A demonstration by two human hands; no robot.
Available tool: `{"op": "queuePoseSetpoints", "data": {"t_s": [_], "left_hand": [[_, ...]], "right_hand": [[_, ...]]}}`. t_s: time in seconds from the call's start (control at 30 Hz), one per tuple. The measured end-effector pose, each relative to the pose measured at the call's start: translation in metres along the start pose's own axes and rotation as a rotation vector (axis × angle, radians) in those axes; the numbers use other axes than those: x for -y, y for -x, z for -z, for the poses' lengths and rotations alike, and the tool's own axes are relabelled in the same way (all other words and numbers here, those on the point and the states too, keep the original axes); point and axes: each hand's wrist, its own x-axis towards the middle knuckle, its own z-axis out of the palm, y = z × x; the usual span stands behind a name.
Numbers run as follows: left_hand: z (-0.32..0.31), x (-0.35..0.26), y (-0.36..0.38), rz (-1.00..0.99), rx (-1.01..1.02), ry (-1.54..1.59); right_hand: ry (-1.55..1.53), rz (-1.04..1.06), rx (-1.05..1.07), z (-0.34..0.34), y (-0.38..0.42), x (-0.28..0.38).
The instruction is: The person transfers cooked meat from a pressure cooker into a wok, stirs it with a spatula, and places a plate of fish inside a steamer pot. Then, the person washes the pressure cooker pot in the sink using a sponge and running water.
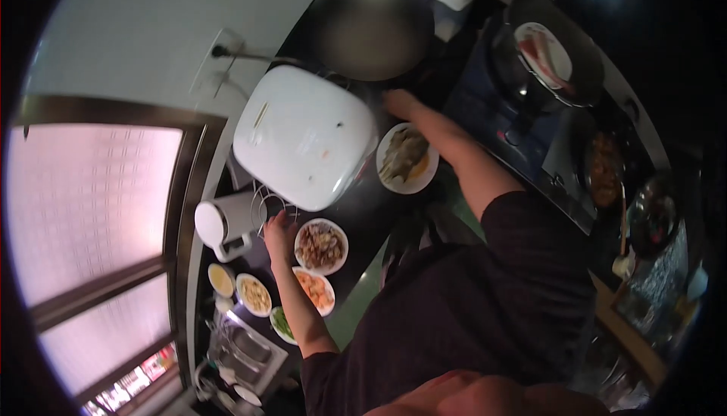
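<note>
Nearest us, our left hand [279, 233] lay open beside a plate of food [321, 246]; our right hand [397, 102] (grip unclear) touched the rice cooker [305, 137].

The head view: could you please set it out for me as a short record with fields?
place: dark kitchen counter beside a window
left hand: on the counter between the white kettle and a dish of brown food
right hand: at the far edge of the white rice cooker, above a plate of food
grip: unclear for both hands
nearby: several more small dishes
</note>
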Motion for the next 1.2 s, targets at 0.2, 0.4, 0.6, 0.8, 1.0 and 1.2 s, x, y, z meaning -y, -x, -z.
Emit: {"op": "queuePoseSetpoints", "data": {"t_s": [0.2,0.4,0.6,0.8,1.0,1.2], "left_hand": [[-0.019,-0.005,-0.029,-0.01,0.02,-0.017],[-0.066,0.033,-0.045,-0.051,-0.005,-0.003],[-0.086,0.045,-0.053,0.042,-0.036,-0.053],[-0.059,0.02,-0.038,0.079,-0.103,-0.051],[-0.013,-0.014,0.006,0.074,-0.301,0.066],[0.005,-0.041,0.039,0.016,-0.409,0.149]], "right_hand": [[-0.046,0.031,0.028,-0.002,-0.017,0.006],[0.075,0.109,0.075,-0.009,-0.014,0.005],[-0.208,-0.227,-0.033,-0.027,-0.028,0.008],[-0.254,-0.402,-0.129,-0.051,-0.046,0.013],[-0.115,-0.336,-0.264,-0.005,-0.026,0.022],[-0.257,-0.526,-0.429,0.063,-0.024,0.018]]}}
